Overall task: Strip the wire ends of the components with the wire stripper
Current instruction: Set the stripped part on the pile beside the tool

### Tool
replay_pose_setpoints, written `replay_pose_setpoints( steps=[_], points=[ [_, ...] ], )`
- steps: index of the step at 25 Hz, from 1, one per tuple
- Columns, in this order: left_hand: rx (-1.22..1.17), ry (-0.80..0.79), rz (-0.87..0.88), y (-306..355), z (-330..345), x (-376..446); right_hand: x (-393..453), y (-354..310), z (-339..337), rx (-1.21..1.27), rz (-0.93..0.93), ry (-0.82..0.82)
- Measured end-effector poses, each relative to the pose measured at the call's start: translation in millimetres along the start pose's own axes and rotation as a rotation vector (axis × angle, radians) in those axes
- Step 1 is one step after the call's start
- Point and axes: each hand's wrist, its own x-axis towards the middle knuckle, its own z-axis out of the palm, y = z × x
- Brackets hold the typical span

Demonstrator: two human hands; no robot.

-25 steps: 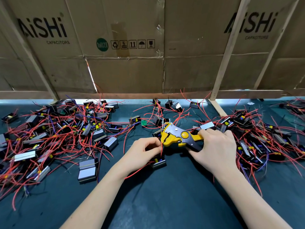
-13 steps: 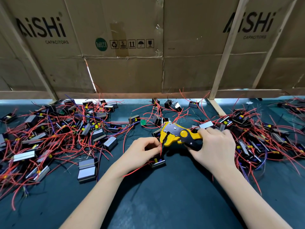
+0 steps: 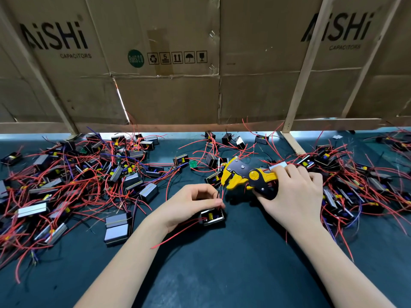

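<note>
Nearest the camera, two bare forearms reach forward over the dark table (image 3: 222, 274). The left hand (image 3: 189, 206) has its thumb and fingers curled together, pinching thin red and black wires (image 3: 220, 196) that rise from a small black component (image 3: 212, 217) lying on the table just beside and partly under its fingertips. A loose red lead from that component trails back toward the left forearm.

Just beyond, to the right, the right hand (image 3: 293, 192) wraps its fingers around the handles of the yellow and black wire stripper (image 3: 244, 176). The stripper's head points left, its tip close above the pinched wires; whether it touches them cannot be told.

Farther out on the left, a big pile of components (image 3: 77, 174) with tangled red wires spreads across the table, two grey-topped blocks (image 3: 117, 227) sitting at its near edge. A second pile (image 3: 367, 181) lies to the right, behind and beside the right hand. A few scattered components (image 3: 226, 138) rest near the table's far edge.

At the back stands a wall of flattened cardboard boxes (image 3: 178, 90) printed "AiSHi CAPACITORS", braced by wooden slats (image 3: 304, 70).
</note>
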Motion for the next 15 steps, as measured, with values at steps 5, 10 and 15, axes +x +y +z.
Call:
replay_pose_setpoints(
  steps=[5, 10, 15],
  points=[
    [0.05, 0.095, 0.024, -2.5, 3.9, 3.5, -0.2, 0.2, 1.0, 0.013, -0.013, -0.015],
    [0.052, 0.124, 0.024, -5.1, 5.0, 4.8, 0.2, 1.1, 0.6, 0.013, -0.09, -0.019],
    [0.027, 0.114, 0.038, -5.6, 1.8, 3.6, 1.6, 3.8, -1.5, 0.0, -0.085, -0.034]
  ],
)
